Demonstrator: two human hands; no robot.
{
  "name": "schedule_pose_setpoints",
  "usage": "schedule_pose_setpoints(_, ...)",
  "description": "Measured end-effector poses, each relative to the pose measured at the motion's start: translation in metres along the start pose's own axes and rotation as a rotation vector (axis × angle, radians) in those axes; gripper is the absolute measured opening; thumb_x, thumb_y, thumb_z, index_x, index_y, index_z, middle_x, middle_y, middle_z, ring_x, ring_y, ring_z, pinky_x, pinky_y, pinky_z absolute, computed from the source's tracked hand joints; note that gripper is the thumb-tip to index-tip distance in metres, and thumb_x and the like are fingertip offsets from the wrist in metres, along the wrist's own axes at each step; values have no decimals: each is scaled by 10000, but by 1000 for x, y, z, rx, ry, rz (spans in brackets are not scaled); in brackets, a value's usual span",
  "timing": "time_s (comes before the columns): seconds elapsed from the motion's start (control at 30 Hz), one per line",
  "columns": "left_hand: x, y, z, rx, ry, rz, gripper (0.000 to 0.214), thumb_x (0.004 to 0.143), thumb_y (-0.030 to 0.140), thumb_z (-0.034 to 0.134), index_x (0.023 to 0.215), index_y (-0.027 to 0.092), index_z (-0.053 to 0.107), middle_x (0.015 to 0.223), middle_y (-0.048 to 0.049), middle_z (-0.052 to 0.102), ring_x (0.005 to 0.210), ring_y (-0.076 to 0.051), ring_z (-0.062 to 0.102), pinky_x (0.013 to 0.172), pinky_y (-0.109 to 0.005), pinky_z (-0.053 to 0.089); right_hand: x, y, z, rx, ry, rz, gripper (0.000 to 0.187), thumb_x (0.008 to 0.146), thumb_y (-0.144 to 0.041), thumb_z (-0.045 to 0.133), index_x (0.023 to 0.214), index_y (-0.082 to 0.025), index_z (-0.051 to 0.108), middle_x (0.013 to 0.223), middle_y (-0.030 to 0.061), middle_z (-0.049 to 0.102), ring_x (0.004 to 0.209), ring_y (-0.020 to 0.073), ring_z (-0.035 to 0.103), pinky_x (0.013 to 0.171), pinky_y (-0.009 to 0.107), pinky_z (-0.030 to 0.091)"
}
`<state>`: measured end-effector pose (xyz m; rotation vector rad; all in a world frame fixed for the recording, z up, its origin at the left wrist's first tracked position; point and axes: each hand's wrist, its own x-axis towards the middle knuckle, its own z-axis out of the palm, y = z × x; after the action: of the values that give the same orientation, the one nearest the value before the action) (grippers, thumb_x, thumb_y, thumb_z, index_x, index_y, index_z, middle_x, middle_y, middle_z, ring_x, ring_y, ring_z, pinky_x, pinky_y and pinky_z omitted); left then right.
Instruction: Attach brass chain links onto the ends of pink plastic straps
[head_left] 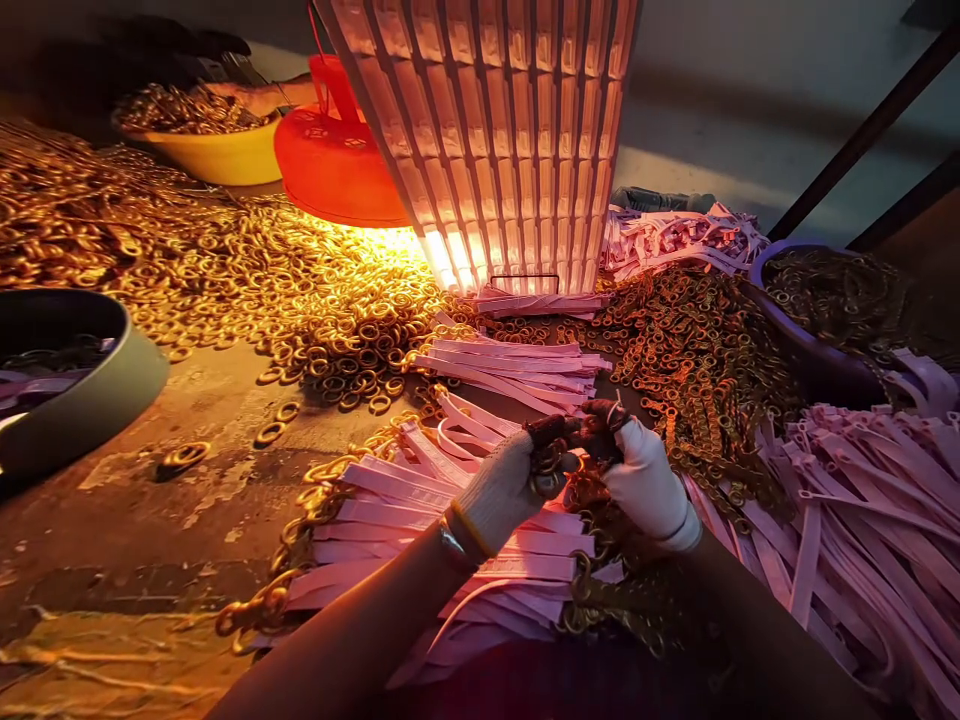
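My left hand (514, 485), in a white glove with dark fingertips, is closed around several metal rings (549, 478). Close against it, my right hand (637, 470) has its gloved fingers pinched together; what they hold is hard to make out in the shadow. Both hands are above a bundle of pink straps (442, 560), which have brass-coloured metal fittings (300, 535) at their left ends. Another small stack of pink straps (517, 370) lies just beyond the hands. Dark metal clasps (690, 350) are heaped to the right of my right hand.
A large heap of golden rings (360, 330) spreads across the left under a red lamp (341, 165). A ribbed, translucent panel (517, 150) stands behind. Around the edges are a yellow basin (225, 155), a grey-green tub (135, 375), a purple basin (765, 265) and more pink straps (877, 530).
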<state>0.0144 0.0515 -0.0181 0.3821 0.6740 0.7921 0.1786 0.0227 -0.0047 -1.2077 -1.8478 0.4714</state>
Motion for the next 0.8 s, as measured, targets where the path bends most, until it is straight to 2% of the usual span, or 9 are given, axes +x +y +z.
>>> schedule_pose_setpoints(0.07, -5, -3, -1, 38, 23, 18, 251, 826, 205, 659, 1057, 114, 694, 721, -47, 690, 501, -87, 585, 352, -124, 352, -1, 4, 3, 135, 104, 44, 546, 809, -85, 492, 1332, -208, 587, 1131, 77, 694, 1005, 208, 657, 957, 360, 543)
schedule_pose_setpoints(0.13, -9, -7, -3, 84, 25, 63, 288, 813, 212, 677, 1091, 136, 685, 759, -38, 699, 501, -88, 587, 378, -143, 406, -3, 7, 4, 199, 118, 73, 502, 830, -98, 481, 1305, -205, 605, 1108, 74, 701, 1000, 204, 658, 964, 360, 540)
schedule_pose_setpoints(0.23, -12, -10, -9, 107, 20, 55, 296, 811, 243, 686, 1089, 140, 686, 771, -38, 694, 508, -88, 597, 381, -144, 405, -4, 9, -4, 140, 54, 53, 475, 857, -120, 499, 1314, -204, 598, 1133, 92, 693, 1050, 222, 642, 1016, 398, 507)
schedule_pose_setpoints(0.37, -8, -4, -16, 136, -25, -85, 290, 822, 272, 672, 1053, 99, 692, 748, -56, 677, 482, -74, 569, 344, -128, 310, -1, 12, -18, 57, -157, -81, 525, 916, -144, 492, 1437, -207, 496, 1299, 126, 621, 1223, 240, 564, 1109, 434, 428)
schedule_pose_setpoints(0.47, -3, 2, -14, 200, -29, -78, 222, 790, 259, 691, 942, 98, 685, 693, -46, 665, 461, -73, 549, 379, -142, 364, 0, 13, -22, 123, -264, -140, 505, 963, -205, 499, 1467, -206, 465, 1337, 136, 596, 1223, 241, 562, 1079, 422, 454)
schedule_pose_setpoints(0.53, -1, 7, -9, 232, -43, -113, 167, 768, 241, 685, 860, 104, 664, 644, -30, 638, 440, -67, 523, 382, -143, 371, 0, 12, -25, 195, -265, -110, 465, 996, -244, 480, 1460, -218, 476, 1321, 123, 606, 1195, 229, 576, 1051, 399, 471)
schedule_pose_setpoints(0.67, -1, 16, 2, 230, -79, -270, 105, 749, 206, 649, 801, 118, 629, 574, 8, 561, 377, -43, 414, 321, -133, 243, 1, 12, -30, 246, -212, -44, 418, 1026, -264, 438, 1441, -244, 487, 1290, 94, 618, 1177, 206, 579, 1045, 368, 459)
schedule_pose_setpoints(0.8, 0, 13, 3, 357, -51, -200, 205, 732, 316, 700, 787, 142, 605, 576, 7, 573, 381, -63, 444, 329, -150, 277, 0, 19, -22, 96, -251, -233, 471, 914, -151, 475, 1381, -189, 512, 1234, 126, 613, 1133, 229, 580, 1014, 388, 476)
